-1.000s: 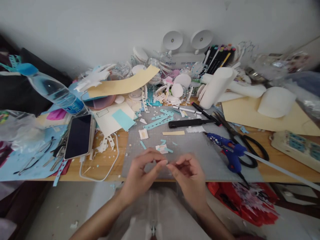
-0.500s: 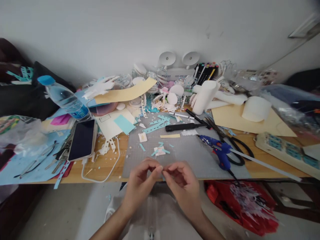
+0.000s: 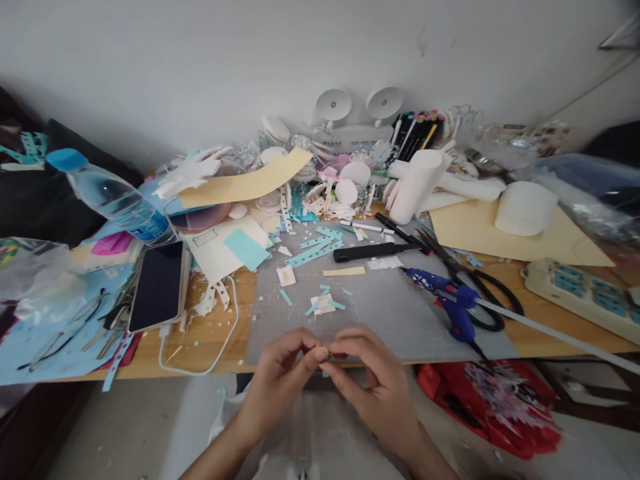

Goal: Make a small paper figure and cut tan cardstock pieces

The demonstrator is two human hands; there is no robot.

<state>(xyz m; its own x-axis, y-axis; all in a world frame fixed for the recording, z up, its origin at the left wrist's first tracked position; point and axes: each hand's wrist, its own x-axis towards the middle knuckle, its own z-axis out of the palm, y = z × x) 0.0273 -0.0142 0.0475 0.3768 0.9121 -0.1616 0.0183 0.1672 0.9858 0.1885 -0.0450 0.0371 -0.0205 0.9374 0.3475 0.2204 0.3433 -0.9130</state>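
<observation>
My left hand (image 3: 283, 377) and my right hand (image 3: 373, 380) meet fingertip to fingertip just in front of the desk's near edge. Both pinch one tiny piece between thumb and fingers; it is too small to name. They hover over the front edge of a grey cutting mat (image 3: 390, 307). A small heap of white and light-blue paper scraps (image 3: 324, 303) lies on the mat just beyond my fingers.
A blue glue gun (image 3: 453, 300), black scissors (image 3: 470, 280) and a black knife (image 3: 373, 251) lie right of centre. A phone (image 3: 157, 285) and water bottle (image 3: 107, 197) sit at left, a power strip (image 3: 580, 297) at right. Paper rolls, markers and scraps crowd the back.
My hands have drawn slightly closer together and lower toward the desk edge, fingertips now touching. The view has shifted a little; nothing on the desk has moved.
</observation>
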